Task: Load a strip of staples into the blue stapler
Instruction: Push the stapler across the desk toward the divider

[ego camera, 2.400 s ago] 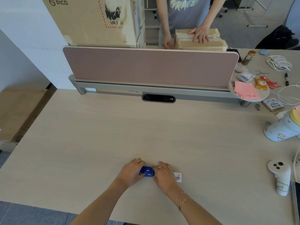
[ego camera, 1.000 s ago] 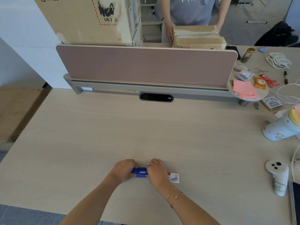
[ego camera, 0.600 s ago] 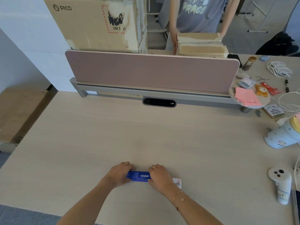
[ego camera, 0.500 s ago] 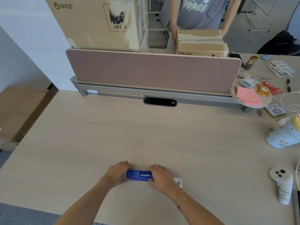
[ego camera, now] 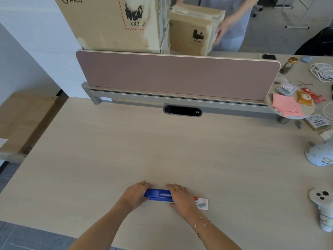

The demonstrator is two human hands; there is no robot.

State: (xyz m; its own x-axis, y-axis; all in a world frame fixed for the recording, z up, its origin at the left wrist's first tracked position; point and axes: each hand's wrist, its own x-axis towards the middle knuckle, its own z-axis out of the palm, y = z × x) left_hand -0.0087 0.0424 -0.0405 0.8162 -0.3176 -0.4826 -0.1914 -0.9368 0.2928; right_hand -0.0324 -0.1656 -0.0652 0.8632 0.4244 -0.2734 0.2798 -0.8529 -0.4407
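stapler (ego camera: 158, 195), blue, lies flat and lengthwise across the near middle of the counter (ego camera: 162, 150), between the two hands. whether its lid is open or shut cannot be told from above.

going left to right: a wooden bench (ego camera: 21, 121) sits beside the counter's left edge, lower down. a big cardboard box (ego camera: 111, 22) marked pico stands behind the pink divider (ego camera: 176, 74). the left hand (ego camera: 134, 194) is curled around the stapler's left end, fingers closed on it, a ring on one finger. the stapler's blue top shows in the gap between the hands. the right hand (ego camera: 181, 198) grips the right end, fingers wrapped over the top, thumb near the front edge, a ring on one finger and a thin bracelet (ego camera: 202, 225) at the wrist. just beside that hand, partly under it, lies a small white and red staple box (ego camera: 202, 203) flat on the counter.

behind the divider another person's hand (ego camera: 222, 27) holds a smaller taped box (ego camera: 194, 27). farther right, pink paper (ego camera: 286, 106) rests on a round shelf at the divider's end, with small packets near it. a white cup (ego camera: 320, 156) lies at the right edge, and a white controller (ego camera: 322, 208) stands nearer, well apart from the stapler.
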